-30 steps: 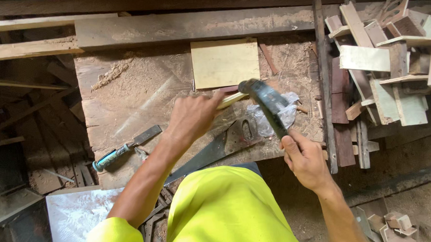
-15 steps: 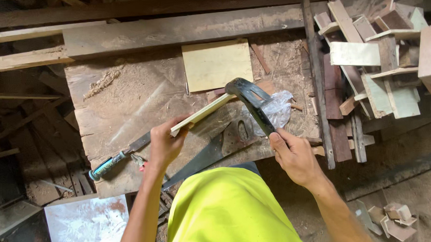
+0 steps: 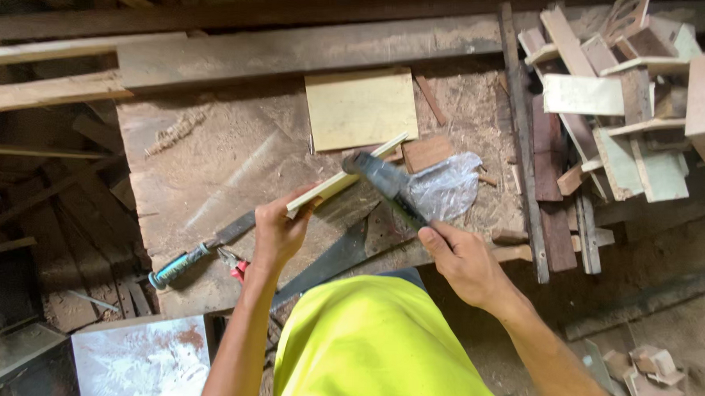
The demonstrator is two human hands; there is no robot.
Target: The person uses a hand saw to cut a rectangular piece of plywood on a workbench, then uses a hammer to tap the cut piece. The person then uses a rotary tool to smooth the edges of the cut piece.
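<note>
Woodworking shop: sawdusty workbench [image 3: 213, 150], offcuts [image 3: 629, 114], handsaw [image 3: 327, 263].

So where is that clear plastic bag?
The plastic bag lies crumpled on the workbench, right of centre, just beyond the right hand.

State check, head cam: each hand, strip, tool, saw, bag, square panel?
left hand: gripping the pale wood strip, strip slanted above the bench
right hand: gripping the dark tool, head beside the strip
handsaw: flat on the bench, unheld
plastic bag: crumpled
square panel: lying flat
</note>
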